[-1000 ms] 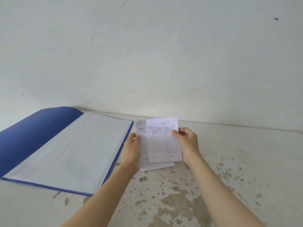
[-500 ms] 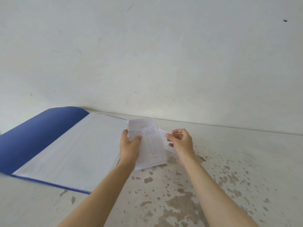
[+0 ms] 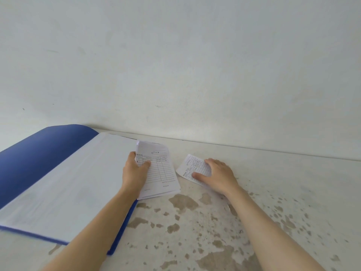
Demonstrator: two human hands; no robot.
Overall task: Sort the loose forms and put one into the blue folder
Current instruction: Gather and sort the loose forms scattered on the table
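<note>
The blue folder (image 3: 39, 151) lies open on the left, with white sheets (image 3: 68, 182) filling its right half. My left hand (image 3: 134, 173) grips a small stack of white printed forms (image 3: 162, 173) by their left edge, held just right of the folder. A single form (image 3: 192, 166) lies flat on the surface to the right of that stack. My right hand (image 3: 218, 176) rests palm down on it, fingers spread, thumb pressing its near edge. Part of that form is hidden under the hand.
The white surface (image 3: 273, 192) has brown worn patches (image 3: 181, 202) across the near and right side. A plain white wall (image 3: 175, 65) rises directly behind the folder and the forms.
My right hand drew one form out of the stack and laid it down on the surface to the right. My left hand kept the remaining forms.
</note>
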